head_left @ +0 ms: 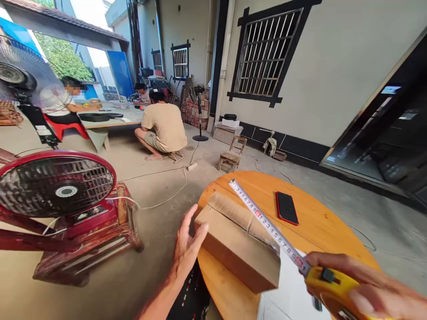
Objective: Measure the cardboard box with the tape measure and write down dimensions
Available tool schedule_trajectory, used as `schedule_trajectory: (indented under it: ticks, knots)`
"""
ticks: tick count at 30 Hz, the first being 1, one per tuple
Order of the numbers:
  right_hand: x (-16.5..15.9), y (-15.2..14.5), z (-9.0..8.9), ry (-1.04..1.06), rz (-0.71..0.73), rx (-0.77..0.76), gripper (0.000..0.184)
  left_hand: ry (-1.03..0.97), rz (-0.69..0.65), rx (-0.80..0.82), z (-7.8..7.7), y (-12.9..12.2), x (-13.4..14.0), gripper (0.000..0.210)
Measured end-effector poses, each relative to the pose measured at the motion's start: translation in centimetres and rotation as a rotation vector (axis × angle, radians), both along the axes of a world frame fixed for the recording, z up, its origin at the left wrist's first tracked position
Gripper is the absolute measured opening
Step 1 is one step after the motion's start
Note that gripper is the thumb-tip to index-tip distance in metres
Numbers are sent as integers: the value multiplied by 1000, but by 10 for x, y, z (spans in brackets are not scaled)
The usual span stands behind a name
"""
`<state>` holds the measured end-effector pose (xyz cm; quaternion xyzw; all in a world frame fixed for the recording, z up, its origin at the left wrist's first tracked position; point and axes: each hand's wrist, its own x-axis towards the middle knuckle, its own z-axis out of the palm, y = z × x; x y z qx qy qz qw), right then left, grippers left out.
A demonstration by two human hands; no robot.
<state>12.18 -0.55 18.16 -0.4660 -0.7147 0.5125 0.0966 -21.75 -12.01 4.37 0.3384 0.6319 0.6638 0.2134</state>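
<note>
My left hand (187, 244) is at the left end of a brown cardboard box (233, 249), its thumb against the top edge and its fingers around the near corner. The box lies on a round wooden table (320, 222). My right hand (367, 284) grips a yellow tape measure (328, 284). Its white metal blade (267, 222) is pulled out and slants across above the box's far side, its hooked end beyond the far left edge. A white sheet (290, 284) lies partly beneath the tape measure. Beyond the blade rests a black phone with a red edge (287, 208).
A red fan (66, 189) sits on a wooden stool (90, 258) at left; another fan (23, 80) stands behind. A person squats (163, 124) by a low table (123, 118) with others. A small wooden chair (231, 155) stands beyond the round table. Cables cross the floor.
</note>
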Motion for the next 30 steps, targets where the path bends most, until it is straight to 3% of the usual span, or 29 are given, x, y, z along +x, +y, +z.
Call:
schedule_trajectory:
  ticks: [3,8,16,22,27,30]
  knots:
    - [-35,-2,17,-29,114,-145,64,-33,-59,-54,9,8,0,67]
    - [-67,18,24,-135,198,-58,57,-37,-26,-45,8,9,3,66]
    - [-39,42,18,-114,241,-26,49,-105,-31,-19,10,14,10,60]
    - [-37,45,17,-125,406,-119,48,-139,-24,-63,18,18,16,63]
    - [-40,46,18,-122,435,-125,49,-62,38,-6,13,20,22,66]
    - [-37,46,19,-117,363,-93,48,50,72,17,10,20,25,49]
